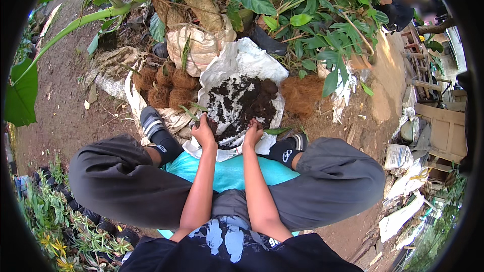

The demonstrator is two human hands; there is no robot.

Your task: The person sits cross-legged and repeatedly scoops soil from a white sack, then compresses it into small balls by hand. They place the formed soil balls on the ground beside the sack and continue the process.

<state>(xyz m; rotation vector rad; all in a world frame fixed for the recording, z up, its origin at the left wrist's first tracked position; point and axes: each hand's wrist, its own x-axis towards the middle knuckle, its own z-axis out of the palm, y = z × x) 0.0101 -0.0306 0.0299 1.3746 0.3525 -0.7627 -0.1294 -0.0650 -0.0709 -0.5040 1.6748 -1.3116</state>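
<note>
My left hand is closed around a small plant whose narrow green leaves stick out to the left. Dark soil shows at the plant's base, partly hidden by my fingers. At the right side of the sack's near part, my right hand has its fingers curled; whether anything is in them is hidden. Between and beyond both hands, dark potting soil lies scattered on an opened white woven sack. Left of the sack sit several brown fibre-wrapped root balls, some with leaves. A loose heap of brown coconut fibre lies at the right.
A thick-stemmed plant in a wrapped root bag stands beyond the sack. Leafy plants crowd the far side. Beneath me is a turquoise sack. Wooden boards lean at right, and another person is at far right.
</note>
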